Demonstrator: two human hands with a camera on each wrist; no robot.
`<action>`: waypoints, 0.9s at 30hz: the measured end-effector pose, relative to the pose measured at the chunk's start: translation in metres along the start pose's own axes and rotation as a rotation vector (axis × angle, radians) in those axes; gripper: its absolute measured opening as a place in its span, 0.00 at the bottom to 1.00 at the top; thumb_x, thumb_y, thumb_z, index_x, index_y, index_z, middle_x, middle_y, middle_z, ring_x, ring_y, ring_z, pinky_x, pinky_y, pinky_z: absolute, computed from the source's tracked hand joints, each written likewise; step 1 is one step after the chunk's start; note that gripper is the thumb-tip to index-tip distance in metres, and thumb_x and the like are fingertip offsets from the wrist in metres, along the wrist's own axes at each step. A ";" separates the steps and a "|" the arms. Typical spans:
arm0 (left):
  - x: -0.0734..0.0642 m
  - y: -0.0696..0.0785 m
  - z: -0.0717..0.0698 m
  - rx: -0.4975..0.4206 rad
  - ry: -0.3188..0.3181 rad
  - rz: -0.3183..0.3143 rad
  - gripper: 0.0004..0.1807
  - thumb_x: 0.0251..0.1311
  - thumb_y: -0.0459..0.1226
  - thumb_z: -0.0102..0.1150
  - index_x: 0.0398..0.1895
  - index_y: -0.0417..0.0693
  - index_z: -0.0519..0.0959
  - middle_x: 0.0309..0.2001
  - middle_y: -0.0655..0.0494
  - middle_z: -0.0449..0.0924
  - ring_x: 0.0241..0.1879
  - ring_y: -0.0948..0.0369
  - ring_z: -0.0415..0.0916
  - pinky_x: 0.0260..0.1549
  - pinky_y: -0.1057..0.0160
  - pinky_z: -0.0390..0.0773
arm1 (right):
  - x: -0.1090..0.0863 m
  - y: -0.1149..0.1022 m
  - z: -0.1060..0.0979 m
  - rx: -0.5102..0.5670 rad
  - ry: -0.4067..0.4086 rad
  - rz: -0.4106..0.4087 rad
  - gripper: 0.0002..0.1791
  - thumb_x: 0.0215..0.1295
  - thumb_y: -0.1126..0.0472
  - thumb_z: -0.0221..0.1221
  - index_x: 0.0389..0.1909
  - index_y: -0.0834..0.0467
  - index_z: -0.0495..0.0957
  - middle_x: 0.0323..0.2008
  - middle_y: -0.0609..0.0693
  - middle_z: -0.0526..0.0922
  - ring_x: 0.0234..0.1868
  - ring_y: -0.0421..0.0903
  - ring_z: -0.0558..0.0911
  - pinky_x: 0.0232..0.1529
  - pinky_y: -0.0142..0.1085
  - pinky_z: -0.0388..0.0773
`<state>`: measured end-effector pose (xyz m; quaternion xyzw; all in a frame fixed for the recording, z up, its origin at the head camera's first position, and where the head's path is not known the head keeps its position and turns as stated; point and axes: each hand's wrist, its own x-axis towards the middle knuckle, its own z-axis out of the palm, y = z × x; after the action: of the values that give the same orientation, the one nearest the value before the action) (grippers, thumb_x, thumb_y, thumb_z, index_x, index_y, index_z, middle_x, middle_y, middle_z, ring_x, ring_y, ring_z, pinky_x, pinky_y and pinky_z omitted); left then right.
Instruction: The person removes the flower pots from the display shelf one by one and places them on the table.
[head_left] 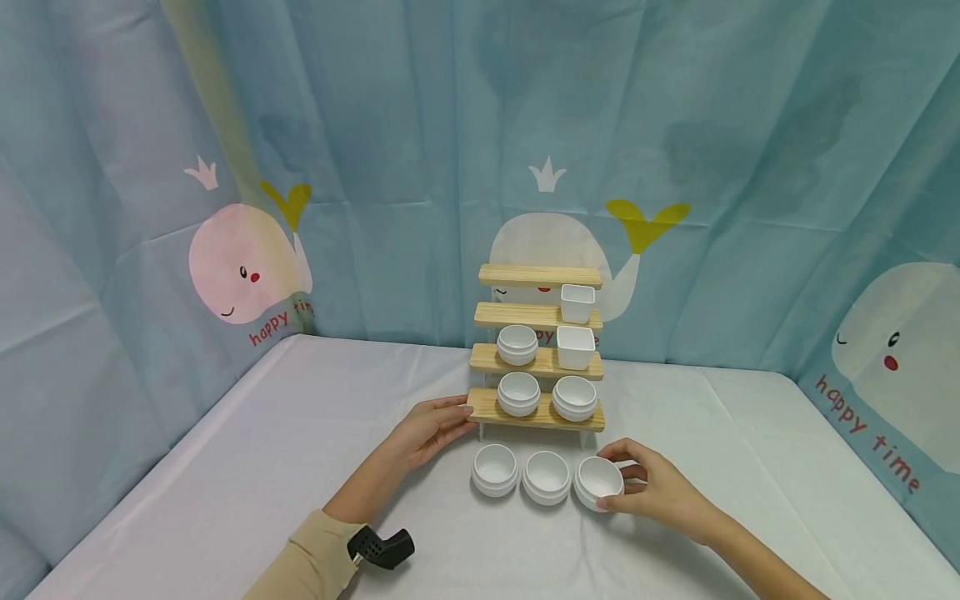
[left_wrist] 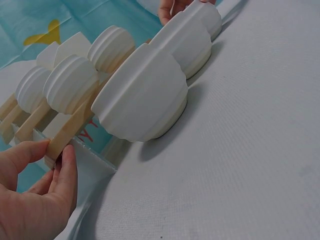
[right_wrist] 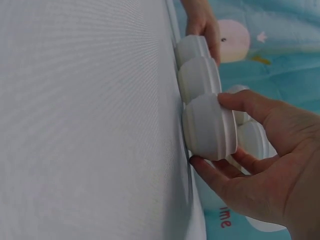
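Note:
A tiered stand with wooden shelves (head_left: 538, 274) stands on the table. My left hand (head_left: 435, 431) pinches the left end of its lowest shelf (left_wrist: 64, 136) between thumb and fingers. In front of the stand, three round white bowls sit in a row: a left bowl (head_left: 495, 471), a middle bowl (head_left: 547, 478) and a right bowl (head_left: 597, 483). My right hand (head_left: 660, 492) grips the right bowl from its right side, thumb on the near side and fingers round the far side. In the right wrist view this bowl (right_wrist: 207, 127) is upright, its base at the tabletop.
On the lowest shelf stand two round bowls (head_left: 518, 395). Above them are another round bowl (head_left: 517, 345) and a square white bowl (head_left: 575, 348); a smaller square bowl (head_left: 577, 304) is one tier higher. Behind the white-covered table (head_left: 225, 467) hangs a blue whale-print curtain (head_left: 390, 167).

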<state>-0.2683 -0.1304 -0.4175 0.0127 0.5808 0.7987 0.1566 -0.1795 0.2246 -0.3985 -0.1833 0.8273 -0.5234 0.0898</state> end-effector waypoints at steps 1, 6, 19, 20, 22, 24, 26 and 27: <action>0.000 0.000 0.000 -0.001 0.001 0.000 0.29 0.77 0.25 0.52 0.76 0.21 0.59 0.64 0.34 0.74 0.49 0.61 0.84 0.56 0.67 0.86 | 0.000 0.000 0.000 -0.001 -0.002 0.000 0.34 0.56 0.64 0.78 0.60 0.70 0.73 0.58 0.64 0.77 0.51 0.47 0.84 0.49 0.31 0.88; 0.000 0.000 0.000 0.001 0.003 0.000 0.29 0.77 0.25 0.52 0.76 0.21 0.59 0.64 0.33 0.73 0.49 0.61 0.83 0.56 0.67 0.86 | 0.000 0.002 -0.001 0.008 -0.011 -0.006 0.34 0.57 0.65 0.77 0.61 0.70 0.73 0.58 0.64 0.77 0.52 0.48 0.83 0.49 0.32 0.88; 0.000 0.000 0.000 0.003 -0.003 0.004 0.29 0.77 0.25 0.52 0.76 0.21 0.59 0.66 0.32 0.72 0.50 0.60 0.83 0.56 0.67 0.86 | -0.001 -0.001 -0.009 -0.023 -0.027 -0.022 0.37 0.59 0.63 0.77 0.64 0.72 0.71 0.62 0.66 0.77 0.56 0.55 0.82 0.54 0.32 0.87; 0.000 0.000 0.000 0.004 -0.005 0.006 0.29 0.77 0.25 0.52 0.76 0.21 0.59 0.65 0.32 0.73 0.50 0.61 0.83 0.56 0.67 0.86 | -0.001 -0.001 -0.010 -0.025 -0.028 -0.020 0.37 0.59 0.63 0.77 0.65 0.71 0.71 0.62 0.66 0.77 0.57 0.56 0.82 0.55 0.33 0.87; 0.000 0.000 0.000 0.004 -0.008 0.007 0.29 0.77 0.25 0.52 0.76 0.21 0.59 0.65 0.33 0.73 0.49 0.61 0.83 0.56 0.67 0.86 | 0.000 -0.003 -0.013 -0.027 -0.033 -0.017 0.37 0.59 0.63 0.77 0.65 0.71 0.71 0.62 0.66 0.77 0.57 0.57 0.82 0.56 0.34 0.87; 0.000 0.000 0.000 0.004 -0.011 0.009 0.29 0.76 0.25 0.51 0.76 0.20 0.59 0.64 0.33 0.73 0.49 0.61 0.83 0.56 0.67 0.86 | -0.001 -0.003 -0.015 -0.026 -0.040 -0.021 0.36 0.60 0.63 0.76 0.65 0.72 0.71 0.62 0.67 0.76 0.58 0.58 0.82 0.57 0.36 0.87; 0.000 0.000 0.000 0.003 -0.012 0.010 0.29 0.76 0.24 0.51 0.76 0.21 0.59 0.64 0.33 0.73 0.49 0.61 0.83 0.56 0.67 0.86 | -0.001 -0.005 -0.017 -0.023 -0.045 -0.020 0.36 0.61 0.63 0.76 0.65 0.72 0.71 0.63 0.68 0.76 0.58 0.59 0.82 0.58 0.38 0.87; 0.000 0.000 0.000 0.003 -0.010 0.008 0.29 0.76 0.24 0.51 0.76 0.21 0.59 0.65 0.33 0.73 0.50 0.61 0.83 0.56 0.67 0.86 | -0.002 -0.005 -0.018 -0.022 -0.047 -0.019 0.36 0.61 0.63 0.76 0.65 0.72 0.71 0.63 0.68 0.76 0.58 0.59 0.82 0.57 0.38 0.87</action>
<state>-0.2683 -0.1305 -0.4175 0.0195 0.5811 0.7984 0.1563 -0.1832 0.2382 -0.3861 -0.2045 0.8290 -0.5105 0.1021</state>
